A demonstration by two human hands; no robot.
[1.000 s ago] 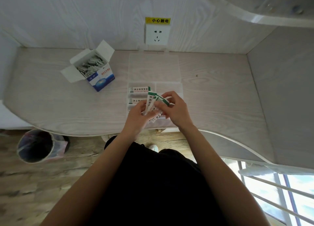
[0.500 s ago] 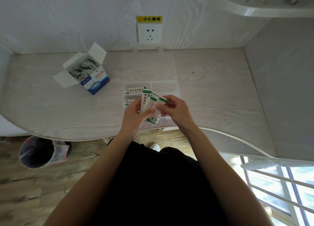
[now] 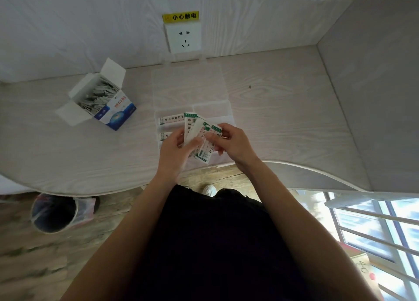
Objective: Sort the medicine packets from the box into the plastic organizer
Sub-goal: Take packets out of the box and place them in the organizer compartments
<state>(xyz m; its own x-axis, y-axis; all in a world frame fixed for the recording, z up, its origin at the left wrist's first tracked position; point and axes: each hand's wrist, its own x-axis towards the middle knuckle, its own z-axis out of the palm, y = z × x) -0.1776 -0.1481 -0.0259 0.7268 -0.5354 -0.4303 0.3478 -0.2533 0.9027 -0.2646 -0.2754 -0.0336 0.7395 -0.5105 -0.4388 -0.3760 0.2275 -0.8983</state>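
Both hands hold a fan of packets [image 3: 197,134] over the organizer [image 3: 213,110] (probably to pick one out). Left hand [image 3: 173,152] grips them; right hand [image 3: 233,142] fingers pinch one. The box [image 3: 106,101] sits left.

The medicine packets [image 3: 199,135] now fan wider (both hands gripping).

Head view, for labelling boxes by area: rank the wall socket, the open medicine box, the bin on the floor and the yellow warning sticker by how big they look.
1. Open medicine box, flaps included.
2. Bin; close to the box, so this order is unsure.
3. Wall socket.
4. Yellow warning sticker.
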